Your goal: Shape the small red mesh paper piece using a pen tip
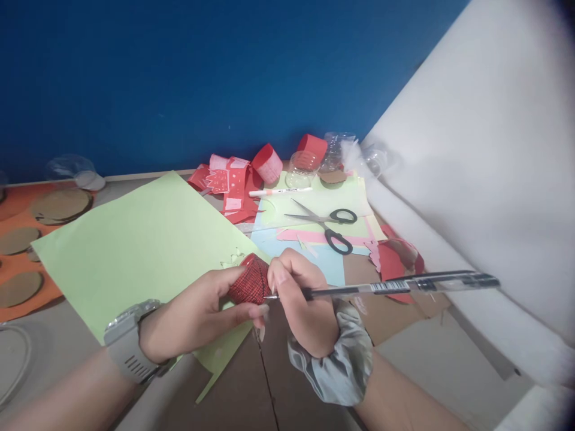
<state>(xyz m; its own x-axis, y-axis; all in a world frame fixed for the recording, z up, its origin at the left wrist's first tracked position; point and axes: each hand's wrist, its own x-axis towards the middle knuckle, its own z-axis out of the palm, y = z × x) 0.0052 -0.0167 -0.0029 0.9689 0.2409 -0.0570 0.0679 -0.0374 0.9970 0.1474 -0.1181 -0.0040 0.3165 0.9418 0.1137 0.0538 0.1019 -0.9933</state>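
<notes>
A small red paper roll with black crosshatched lines sits between the thumb and fingers of my left hand, closed around it. My right hand grips a clear-barrelled black pen, which points left with its tip at the roll's lower right side. Whether the tip presses on the paper I cannot tell. Under and behind my left hand lies a large light green sheet. A jagged pale green strip shows just behind the roll.
Black-handled scissors lie spread on stacked coloured paper, near a white marker. Red paper pieces and clear plastic cups line the blue wall. Cardboard discs rest on orange paper at left. A white panel stands right.
</notes>
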